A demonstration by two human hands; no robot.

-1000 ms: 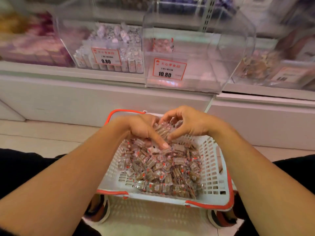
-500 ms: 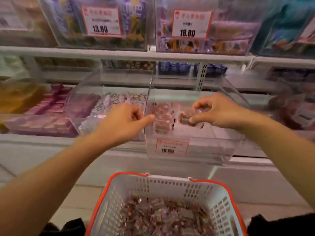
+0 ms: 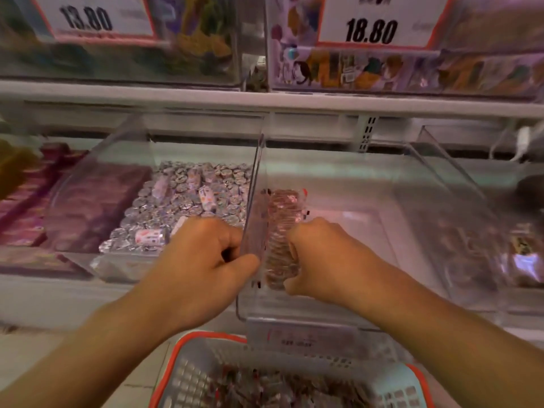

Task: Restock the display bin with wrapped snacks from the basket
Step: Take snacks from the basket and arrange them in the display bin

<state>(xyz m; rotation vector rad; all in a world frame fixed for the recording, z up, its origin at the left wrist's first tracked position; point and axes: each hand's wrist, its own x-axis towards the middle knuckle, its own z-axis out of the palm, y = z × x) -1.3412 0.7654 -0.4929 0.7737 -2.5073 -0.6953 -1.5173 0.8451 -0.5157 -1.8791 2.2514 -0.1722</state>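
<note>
Inside the display bin (image 3: 338, 290), against its left wall, the right hand (image 3: 321, 260) grips the snack row (image 3: 279, 231), long axis running away from it; the left hand (image 3: 203, 266) curls outside that wall.

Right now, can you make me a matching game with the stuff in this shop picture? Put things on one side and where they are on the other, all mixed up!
Things:
1. row of wrapped snacks
2. basket
3. 18.80 price tag
4. silver-wrapped sweets

Places:
A. on the upper shelf
B. in the clear bin left of the divider
C. at the bottom, below the hands
D. between the left hand and right hand, in the nearly bare display bin

Pairs: 1-D, 2-C, 3-A, 4-B
</note>
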